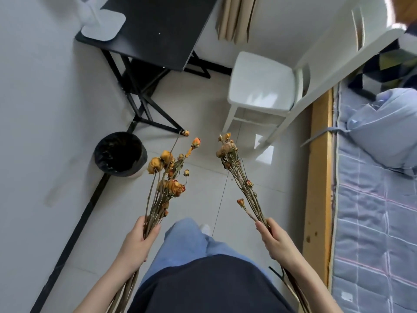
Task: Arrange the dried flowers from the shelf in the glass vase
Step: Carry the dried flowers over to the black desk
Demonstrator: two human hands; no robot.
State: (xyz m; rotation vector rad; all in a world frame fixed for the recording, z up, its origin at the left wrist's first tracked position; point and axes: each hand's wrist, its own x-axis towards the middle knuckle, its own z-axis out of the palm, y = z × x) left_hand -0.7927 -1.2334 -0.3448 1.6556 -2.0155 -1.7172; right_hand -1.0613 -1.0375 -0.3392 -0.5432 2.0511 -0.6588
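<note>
1. A larger bunch of dried flowers [165, 175] is being gripped by the left hand [137, 239]. Its fingers and thumb are being curled round the stems, and the orange-yellow heads are being pointed forward.
2. A thinner bunch of dried flowers [234, 163] is being held by the right hand [274, 240]. The stems are being pinched between the thumb and the curled fingers, and the paler, browner heads are being tilted inward.
3. Both bunches are being carried in the air above the tiled floor [203, 199]. They are being kept well apart at the hands and nearer at the heads, without touching. The long stem ends are being trailed back past the wrists.
4. A black table [155, 30] is being shown ahead on the left. A white base [102, 26] is being borne on it, perhaps the foot of a fan or lamp; its upper part is being cut off by the frame edge.
5. A bin [119, 153] lined with a black bag is being shown on the floor near the table legs.
6. A white stool [261, 82] is being shown ahead on the right, just beside a bed [372, 222] with a blue quilted cover and a wooden side rail [318, 177].
</note>
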